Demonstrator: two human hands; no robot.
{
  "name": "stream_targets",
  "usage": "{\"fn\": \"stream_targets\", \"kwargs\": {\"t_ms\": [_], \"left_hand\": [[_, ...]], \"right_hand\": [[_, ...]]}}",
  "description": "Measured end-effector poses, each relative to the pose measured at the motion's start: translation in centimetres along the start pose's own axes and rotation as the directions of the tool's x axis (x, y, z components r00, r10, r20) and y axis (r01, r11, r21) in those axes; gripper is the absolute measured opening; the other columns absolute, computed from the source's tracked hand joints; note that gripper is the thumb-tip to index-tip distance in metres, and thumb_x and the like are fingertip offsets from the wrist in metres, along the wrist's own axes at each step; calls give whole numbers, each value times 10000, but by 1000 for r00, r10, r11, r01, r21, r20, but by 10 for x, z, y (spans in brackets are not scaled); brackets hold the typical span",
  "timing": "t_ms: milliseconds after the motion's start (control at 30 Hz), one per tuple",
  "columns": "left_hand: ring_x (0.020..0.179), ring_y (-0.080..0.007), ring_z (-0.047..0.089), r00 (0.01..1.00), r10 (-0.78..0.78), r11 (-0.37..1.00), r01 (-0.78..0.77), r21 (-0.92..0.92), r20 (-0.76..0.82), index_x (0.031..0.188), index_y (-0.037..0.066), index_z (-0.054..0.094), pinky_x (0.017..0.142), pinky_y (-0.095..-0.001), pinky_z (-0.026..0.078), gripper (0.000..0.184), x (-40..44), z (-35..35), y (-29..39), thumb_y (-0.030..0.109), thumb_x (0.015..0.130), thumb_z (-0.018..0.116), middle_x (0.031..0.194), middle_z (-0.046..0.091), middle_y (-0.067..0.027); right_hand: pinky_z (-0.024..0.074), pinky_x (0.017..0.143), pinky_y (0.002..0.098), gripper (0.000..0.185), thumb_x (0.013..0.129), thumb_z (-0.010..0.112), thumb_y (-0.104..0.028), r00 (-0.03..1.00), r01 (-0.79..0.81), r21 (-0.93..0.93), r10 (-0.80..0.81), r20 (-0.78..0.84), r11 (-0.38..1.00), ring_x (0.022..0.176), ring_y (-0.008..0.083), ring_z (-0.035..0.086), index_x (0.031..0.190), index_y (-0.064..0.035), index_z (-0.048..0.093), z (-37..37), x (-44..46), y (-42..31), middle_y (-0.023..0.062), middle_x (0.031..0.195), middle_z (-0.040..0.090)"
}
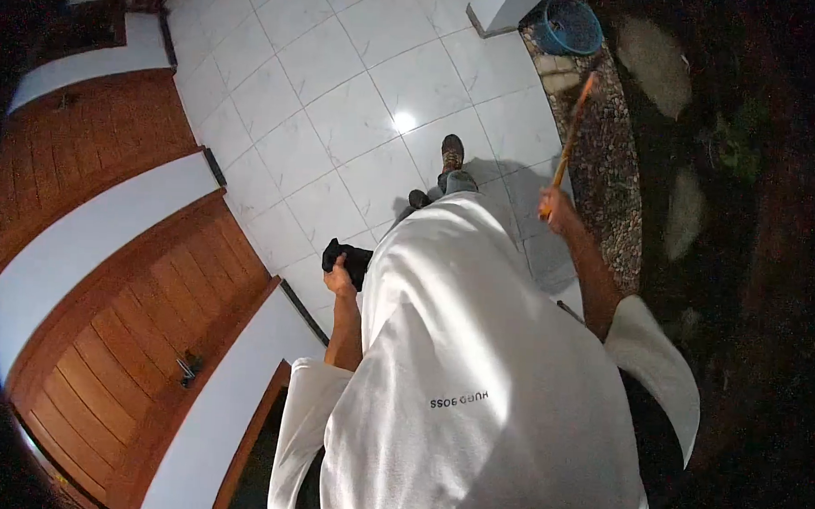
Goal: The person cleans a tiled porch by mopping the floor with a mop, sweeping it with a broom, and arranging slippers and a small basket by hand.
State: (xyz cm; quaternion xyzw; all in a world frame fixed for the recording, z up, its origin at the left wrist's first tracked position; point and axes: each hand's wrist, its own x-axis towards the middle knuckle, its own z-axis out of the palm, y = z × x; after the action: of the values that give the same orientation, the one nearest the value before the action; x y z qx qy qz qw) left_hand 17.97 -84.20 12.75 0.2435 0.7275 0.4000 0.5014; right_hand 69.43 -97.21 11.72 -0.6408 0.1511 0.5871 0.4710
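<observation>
My left hand [338, 279] is closed around a bunched black cloth-like item [357, 260], held low beside my body; its exact kind is unclear. On the other side, my right hand [562, 212] grips the near end of a thin orange-brown wooden stick [573, 135]. The stick slants forward and away from me, over the border between the tiles and the pebbles. Its far tip looks brighter orange. Below, one dark shoe [452, 153] is a step ahead of the other.
White floor tiles [341, 100] run ahead. Wooden doors [117, 343] with a metal handle [188, 369] line the left wall. Along the right lies a pebble strip [607, 181], with a blue bucket [568, 29] near a white pillar [506, 8]. Dark ground with pale slabs [684, 215] lies beyond.
</observation>
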Motion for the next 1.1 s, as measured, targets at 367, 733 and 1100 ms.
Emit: {"fn": "stream_targets", "kwargs": {"t_ms": [367,733,1100], "left_hand": [[801,-211,581,971,-154,964,189,189,-184,933,-24,612,750,-295,446,403,-26,-43,0,172,588,679,892,625,-99],[719,-185,588,965,-53,918,148,368,-258,868,-9,621,679,-281,486,212,-45,-109,-17,-11,657,596,819,620,-78],[731,-202,586,977,-146,950,182,254,-153,867,9,607,669,-312,499,222,-49,-160,-60,4,646,631,832,611,-80]], "right_hand": [[326,407,175,166,796,500,-49,539,-690,130,386,749,712,446,33,374,680,-84,386,152,-18,16,-58,539,365],[383,471,215,96,815,508,-106,993,25,337,-63,100,941,545,85,442,813,-10,509,-45,23,28,4,635,454],[358,417,254,71,786,513,-114,987,12,125,9,-163,992,472,118,403,768,-63,467,28,-84,119,-1,600,429]]}}
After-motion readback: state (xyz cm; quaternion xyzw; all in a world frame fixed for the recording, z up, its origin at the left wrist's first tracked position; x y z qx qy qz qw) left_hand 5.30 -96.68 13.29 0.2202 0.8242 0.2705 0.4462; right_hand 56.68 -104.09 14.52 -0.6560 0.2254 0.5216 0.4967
